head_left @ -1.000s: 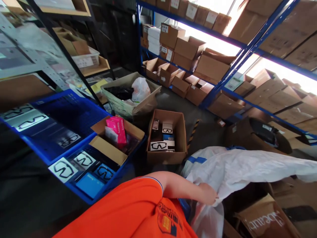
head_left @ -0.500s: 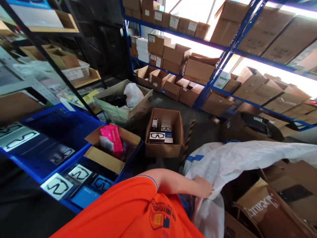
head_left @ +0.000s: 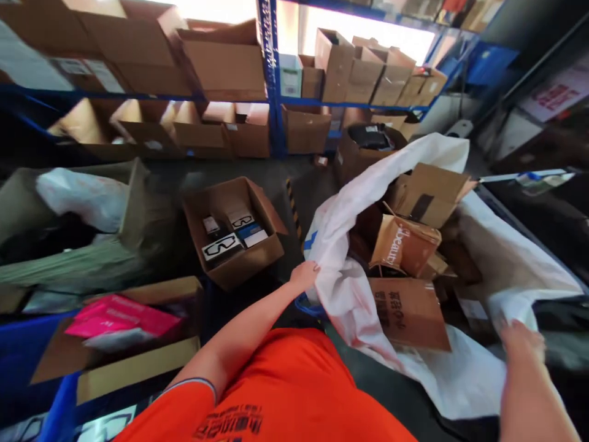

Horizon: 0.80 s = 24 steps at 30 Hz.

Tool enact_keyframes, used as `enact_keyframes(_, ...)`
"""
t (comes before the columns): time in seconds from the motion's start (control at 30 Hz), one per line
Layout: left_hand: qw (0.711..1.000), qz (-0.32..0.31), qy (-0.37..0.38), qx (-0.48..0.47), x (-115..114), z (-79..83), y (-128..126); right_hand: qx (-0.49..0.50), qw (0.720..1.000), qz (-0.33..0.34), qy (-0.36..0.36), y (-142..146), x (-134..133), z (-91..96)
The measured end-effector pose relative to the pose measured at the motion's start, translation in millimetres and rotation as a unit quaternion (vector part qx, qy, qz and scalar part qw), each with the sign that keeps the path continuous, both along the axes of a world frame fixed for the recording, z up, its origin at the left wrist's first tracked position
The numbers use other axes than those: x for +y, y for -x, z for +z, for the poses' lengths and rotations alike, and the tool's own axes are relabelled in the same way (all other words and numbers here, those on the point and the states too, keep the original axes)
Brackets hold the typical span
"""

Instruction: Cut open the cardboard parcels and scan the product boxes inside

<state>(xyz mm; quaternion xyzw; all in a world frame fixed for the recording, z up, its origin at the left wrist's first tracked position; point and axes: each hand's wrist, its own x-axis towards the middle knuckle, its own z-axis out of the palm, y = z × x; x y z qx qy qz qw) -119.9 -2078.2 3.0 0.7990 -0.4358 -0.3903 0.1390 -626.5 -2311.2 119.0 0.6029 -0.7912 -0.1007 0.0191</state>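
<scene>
A large white woven sack (head_left: 343, 245) stands wide-mouthed on the right, full of cardboard boxes. My left hand (head_left: 304, 275) is closed on the sack's left rim. On its near right rim, my right hand (head_left: 522, 341) grips a fold of the same sack, somewhat blurred. Inside lie a brown box with "beauty" lettering (head_left: 405, 245), a flattened-looking carton with printed characters (head_left: 411, 312) and an opened carton (head_left: 427, 193) toward the back.
On the floor left of the sack sits an open carton (head_left: 234, 270) with goggle boxes. Further left are a greenish bin (head_left: 133, 202) of bags and a carton holding pink packages (head_left: 124, 316). Blue shelving (head_left: 272, 80) with many cartons runs along the back.
The view has swung right, bringing the whole sack and my right hand into sight. My left hand still holds the sack's rim.
</scene>
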Motion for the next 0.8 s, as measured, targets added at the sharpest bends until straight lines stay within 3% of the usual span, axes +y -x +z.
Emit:
enact_keyframes(0.2, 0.995, 0.099, 0.007, 0.018, 25.0, 7.4, 17.7, 0.009, 0.999, -0.004, -0.034, 37.2, -27.2, -12.0)
enact_keyframes(0.4, 0.967, 0.234, 0.083, 0.061, 44.3, 21.1, 59.0, 0.001, 0.997, 0.078, -0.021, 84.6, -35.6, -9.6)
enact_keyframes(0.6, 0.888, 0.394, 0.187, 0.147, 59.1, 40.9, 121.7, 0.025, 0.994, 0.107, 0.013, 137.5, -29.4, 7.7)
enact_keyframes(0.7, 0.844, 0.447, 0.235, 0.183, 80.1, 64.2, 145.9, 0.007, 0.992, 0.122, 0.034, 156.8, -14.9, 28.5)
enact_keyframes(0.8, 0.812, 0.473, 0.278, 0.202, 116.4, 97.1, 169.3, -0.027, 0.988, 0.141, 0.055, 171.6, 10.0, 47.7)
